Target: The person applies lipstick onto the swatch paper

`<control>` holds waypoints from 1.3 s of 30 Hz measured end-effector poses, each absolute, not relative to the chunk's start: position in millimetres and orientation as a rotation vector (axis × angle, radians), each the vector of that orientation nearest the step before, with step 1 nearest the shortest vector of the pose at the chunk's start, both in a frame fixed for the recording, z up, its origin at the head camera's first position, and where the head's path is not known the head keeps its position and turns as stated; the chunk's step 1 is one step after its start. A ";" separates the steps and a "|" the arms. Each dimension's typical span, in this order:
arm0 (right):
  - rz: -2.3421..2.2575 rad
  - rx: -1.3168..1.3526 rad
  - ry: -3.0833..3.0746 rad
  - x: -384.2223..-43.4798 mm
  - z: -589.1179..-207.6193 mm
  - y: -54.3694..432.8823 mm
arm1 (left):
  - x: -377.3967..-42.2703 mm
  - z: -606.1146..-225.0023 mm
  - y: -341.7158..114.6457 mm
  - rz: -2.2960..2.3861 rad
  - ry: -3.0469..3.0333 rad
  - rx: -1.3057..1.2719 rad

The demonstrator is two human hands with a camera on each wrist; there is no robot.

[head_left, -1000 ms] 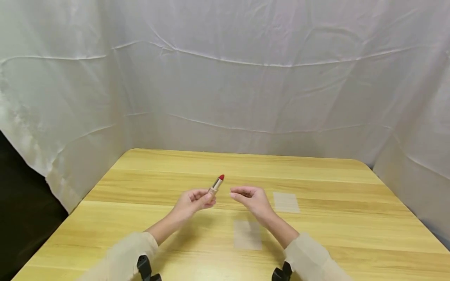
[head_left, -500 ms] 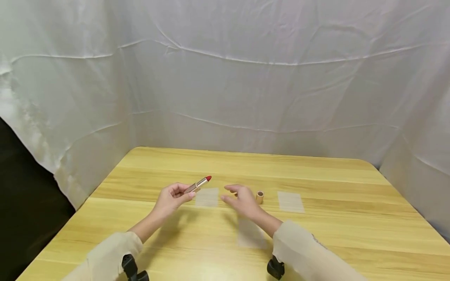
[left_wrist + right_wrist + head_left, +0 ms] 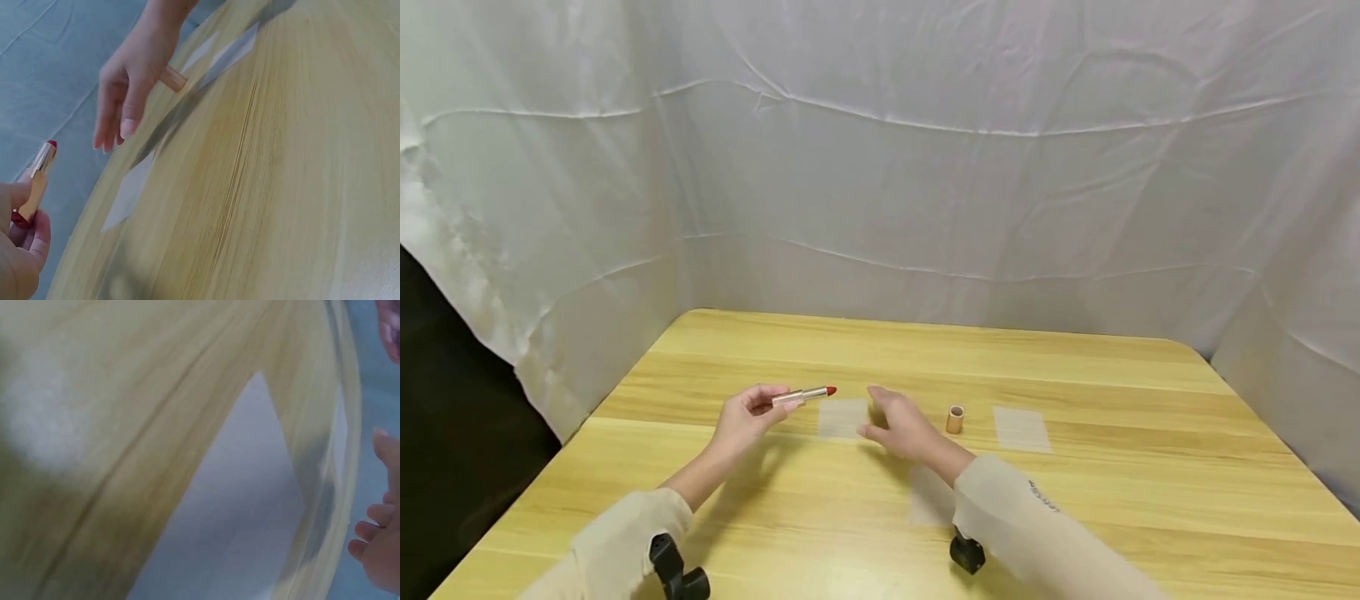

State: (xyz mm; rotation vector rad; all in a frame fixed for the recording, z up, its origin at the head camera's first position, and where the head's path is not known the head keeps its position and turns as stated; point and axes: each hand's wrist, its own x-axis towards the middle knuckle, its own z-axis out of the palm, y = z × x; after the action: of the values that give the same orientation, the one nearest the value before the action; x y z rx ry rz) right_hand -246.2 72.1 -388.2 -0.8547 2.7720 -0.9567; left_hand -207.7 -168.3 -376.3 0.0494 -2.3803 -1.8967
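My left hand [image 3: 741, 421] pinches a lipstick [image 3: 805, 395] by its gold base, fingers curled round it. The bullet is red and exposed, pointing right in the head view; the left wrist view shows the lipstick [image 3: 39, 178] with its red tip up. To the right, my right hand [image 3: 904, 427] reaches toward it with thumb and fingers apart and nothing between them. A gap separates its fingertips from the lipstick. Behind the right wrist, the lipstick's gold cap [image 3: 955, 419] stands upright on the table, its hollow end up.
Three pale square patches lie on the wooden table [image 3: 1112, 400]: one patch [image 3: 841, 418] between the hands, one patch [image 3: 1022, 430] right of the cap, and another patch [image 3: 928, 497] partly under the right forearm. A grey-white curtain [image 3: 925, 183] hangs behind the table.
The left hand has moved left with the lipstick, which has tipped from slanting upward to nearly level. The right hand has spread its fingers and shifted left, leaving the cap standing in view.
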 end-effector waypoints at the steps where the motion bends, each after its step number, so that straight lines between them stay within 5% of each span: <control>1: -0.911 -0.858 2.775 -246.5 -389.3 71.7 | -208.0 -376.5 -168.3 -1.879 -2.394 0.065; 11: -0.630 -0.759 2.768 -249.2 -391.4 62.6 | -210.7 -378.3 -167.2 -1.827 -2.412 0.109; 39: -0.464 -0.668 2.773 -246.0 -393.5 46.0 | -229.7 -394.2 -159.1 -1.290 -2.492 -0.359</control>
State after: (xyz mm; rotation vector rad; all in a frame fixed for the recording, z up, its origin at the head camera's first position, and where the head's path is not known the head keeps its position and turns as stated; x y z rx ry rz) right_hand -246.0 46.0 -393.5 -0.6680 2.7726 -0.4639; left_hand -229.7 -159.1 -394.2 -0.3591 -2.4919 -1.2901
